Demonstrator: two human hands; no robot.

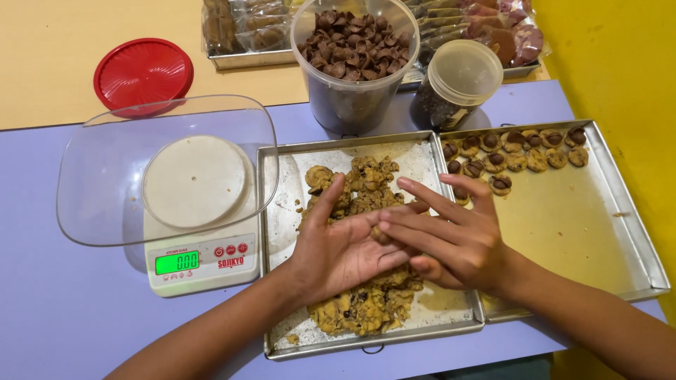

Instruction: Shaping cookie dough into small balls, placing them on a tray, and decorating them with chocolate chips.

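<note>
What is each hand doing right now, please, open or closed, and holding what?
Left hand: open, palm up, a small dough piece on it.
Right hand: open, fingers flat, pressing on that dough.

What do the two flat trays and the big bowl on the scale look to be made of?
The two trays look like thin metal, probably aluminium: dull silvery grey, folded rims, soft reflections. The bowl on the scale looks like clear plastic, since the table shows through it and its edge is thin and glossy, though glass cannot be ruled out.
</note>
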